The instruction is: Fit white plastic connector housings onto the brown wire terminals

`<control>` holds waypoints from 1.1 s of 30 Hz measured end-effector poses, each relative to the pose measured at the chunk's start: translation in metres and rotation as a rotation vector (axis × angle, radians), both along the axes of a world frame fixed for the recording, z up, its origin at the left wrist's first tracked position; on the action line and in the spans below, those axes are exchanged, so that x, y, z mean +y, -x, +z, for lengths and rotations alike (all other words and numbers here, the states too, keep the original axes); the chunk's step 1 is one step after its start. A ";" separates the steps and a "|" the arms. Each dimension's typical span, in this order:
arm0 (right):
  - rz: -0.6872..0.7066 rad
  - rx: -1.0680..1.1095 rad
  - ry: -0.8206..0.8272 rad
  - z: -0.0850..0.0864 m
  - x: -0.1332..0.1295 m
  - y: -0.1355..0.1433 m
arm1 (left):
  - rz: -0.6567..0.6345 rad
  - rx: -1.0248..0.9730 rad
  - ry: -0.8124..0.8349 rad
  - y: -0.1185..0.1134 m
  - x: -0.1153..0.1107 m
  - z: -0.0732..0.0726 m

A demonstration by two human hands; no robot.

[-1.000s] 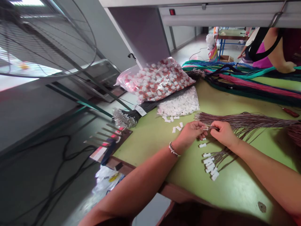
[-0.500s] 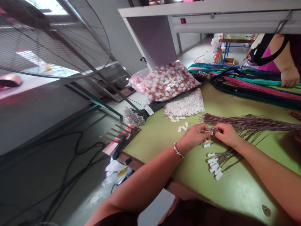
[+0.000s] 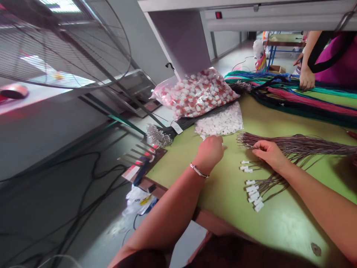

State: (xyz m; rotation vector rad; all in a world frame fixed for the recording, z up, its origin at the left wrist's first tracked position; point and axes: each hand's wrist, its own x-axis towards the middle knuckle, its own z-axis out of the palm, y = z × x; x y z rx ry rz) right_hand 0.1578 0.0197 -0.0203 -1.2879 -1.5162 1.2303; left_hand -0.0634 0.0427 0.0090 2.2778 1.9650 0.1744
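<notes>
My left hand (image 3: 211, 150) is over the loose white connectors in front of the small bag of white connectors (image 3: 219, 121). Its back faces the camera and hides most of its fingers; what they hold, if anything, is hidden. With thumb and fingers pinched, my right hand (image 3: 268, 153) holds brown wires by their metal-tipped ends. Just behind it lies the long bundle of brown wires (image 3: 304, 145). Wires with white connectors (image 3: 253, 193) on their ends lie on the green table (image 3: 231, 208), nearer to me.
A large bag of white and orange-red parts (image 3: 198, 95) rests on a black wire bundle (image 3: 181, 124). Coloured wires (image 3: 315, 98) cross the back right, where another person's hand (image 3: 307, 79) touches them. A fan (image 3: 83, 48) stands at the left.
My left hand has moved away from my right hand, leftward to the loose connectors. More connectors show beside the right hand. The other person's hand has moved left along the coloured wires.
</notes>
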 end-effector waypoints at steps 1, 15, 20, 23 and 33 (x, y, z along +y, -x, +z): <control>-0.016 0.004 -0.018 0.000 0.000 0.001 | -0.044 0.024 0.000 -0.001 0.001 -0.002; -0.152 0.045 -0.059 0.007 -0.005 0.009 | 0.078 -1.531 0.526 -0.031 -0.011 -0.014; -0.118 -0.020 -0.045 0.009 -0.007 0.008 | 0.018 -1.654 0.550 -0.031 -0.012 -0.016; -0.071 -0.042 -0.065 0.009 -0.007 0.007 | -0.047 -1.627 0.494 -0.030 -0.011 -0.017; -0.017 -0.065 -0.118 0.011 -0.009 0.003 | -0.171 -1.468 0.359 -0.030 -0.013 -0.016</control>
